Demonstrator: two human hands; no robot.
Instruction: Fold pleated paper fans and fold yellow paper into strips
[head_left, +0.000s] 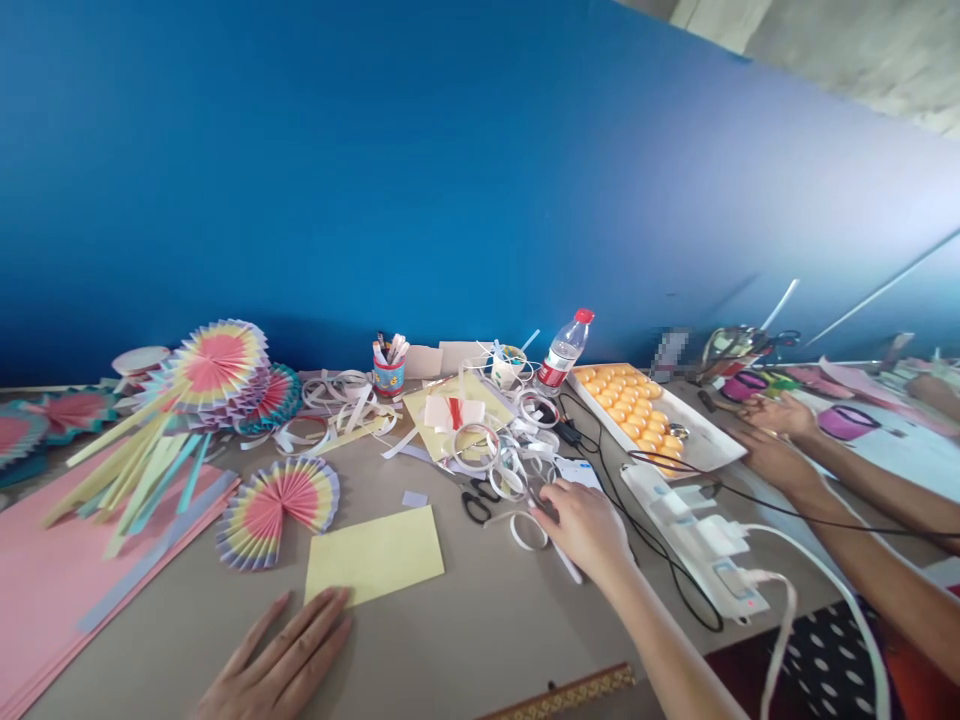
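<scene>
My left hand (281, 655) lies flat on the grey table with its fingers stretched out, the fingertips at the near edge of a pale yellow paper sheet (375, 555). Farther right, my right hand (585, 525) reaches in among curled white paper strips (529, 530), its fingers bent together. What they hold, if anything, is hidden; a white stick-like piece (568, 563) shows just below them. Black-handled scissors (477, 507) lie to the left of this hand. Behind the yellow sheet rests a pleated paper fan (311, 490) in pink, yellow and lilac.
Pink sheets (45, 560) and a pile of folded rosettes (221, 365) fill the left side. Along the back stand a pen cup (388, 377) and a bottle (565, 352). A tray of orange balls (705, 440), a power strip (694, 540) and another person's hands (772, 440) are at right.
</scene>
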